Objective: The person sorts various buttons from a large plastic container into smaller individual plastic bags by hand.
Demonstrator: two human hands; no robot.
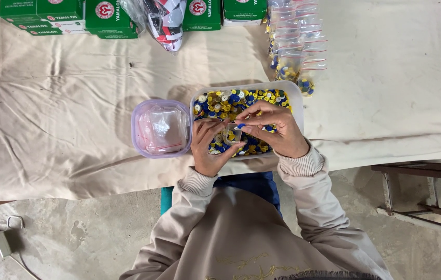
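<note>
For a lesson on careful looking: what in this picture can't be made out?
- Head view: buttons under both hands, hidden.
- Small clear bag in the left hand: contents too small.
- Right hand fingertips' item: too small.
- Green boxes: cut by the top edge.

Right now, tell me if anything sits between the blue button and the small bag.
Nothing visible does. The right hand pinches the blue button just above the small bag, which the left hand holds over the button tub.
</note>
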